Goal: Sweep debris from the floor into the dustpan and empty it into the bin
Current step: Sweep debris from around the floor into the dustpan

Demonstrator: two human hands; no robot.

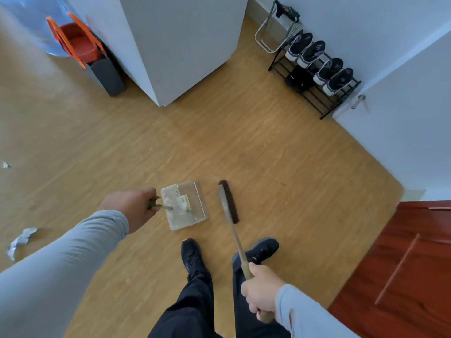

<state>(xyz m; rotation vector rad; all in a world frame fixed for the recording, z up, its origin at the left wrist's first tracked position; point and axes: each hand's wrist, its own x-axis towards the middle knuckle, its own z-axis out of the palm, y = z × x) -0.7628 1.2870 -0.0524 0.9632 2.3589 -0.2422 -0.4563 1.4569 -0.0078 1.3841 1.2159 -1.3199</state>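
Here, seen from above, the left hand (131, 208) grips the dark handle of a pale, translucent plastic dustpan (185, 206) resting flat on the wooden floor (280, 152), with scraps inside it. Just to its right, the right hand (261, 291) grasps the wooden handle of a dark-bristled broom (229, 203). Crumpled white paper scraps (20, 241) lie well apart at the left.

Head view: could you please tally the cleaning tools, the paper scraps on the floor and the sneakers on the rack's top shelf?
Cleaning tools: 2 (dustpan in the left hand, broom in the right hand)
Paper scraps: 2 (crumpled piece, small bit)
Sneakers on the shoe rack: 4 (first, second, third, fourth)
Total: 8
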